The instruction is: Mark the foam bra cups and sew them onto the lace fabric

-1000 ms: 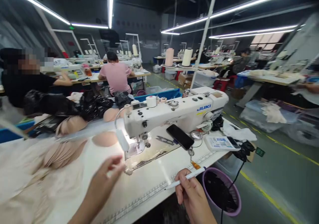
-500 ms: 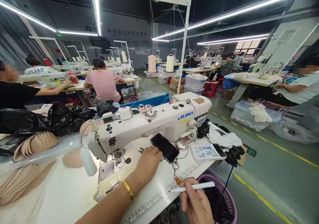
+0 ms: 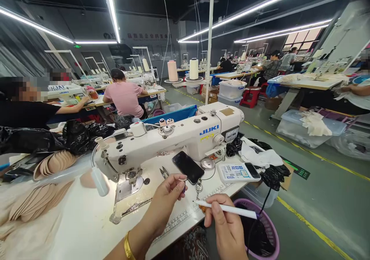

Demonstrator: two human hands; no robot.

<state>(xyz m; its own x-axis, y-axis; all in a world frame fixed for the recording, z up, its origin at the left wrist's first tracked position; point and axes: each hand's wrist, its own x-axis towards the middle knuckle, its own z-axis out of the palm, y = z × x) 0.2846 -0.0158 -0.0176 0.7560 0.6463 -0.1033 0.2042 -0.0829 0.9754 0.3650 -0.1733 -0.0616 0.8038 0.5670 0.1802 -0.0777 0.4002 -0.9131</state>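
My right hand [image 3: 228, 225] pinches a white pen [image 3: 234, 209], its thin tip pointing left over the table edge and a dark blue end at the right. My left hand [image 3: 169, 196] is raised over the table with thumb and fingers pinched on a small dark blue piece [image 3: 184, 189], mostly hidden by the fingers. Just behind it lie a black phone [image 3: 188, 167] and thread snips [image 3: 164, 173]. A keychain [image 3: 199, 186] rests between the hands, its lower end partly behind the pen. The white sewing machine [image 3: 170, 140] stands beyond.
Stacked beige cup pieces [image 3: 40, 202] lie at the left. A boxed white item [image 3: 239, 172] and black plastic bags [image 3: 273, 179] sit at the right. Below the edge stands a purple basket [image 3: 273, 229]. A person in pink [image 3: 125, 96] sits ahead.
My left hand has lifted off beside the phone and come nearer, now pinching a small dark blue piece. The right hand has shifted slightly right, with the pen tilted down to the right.
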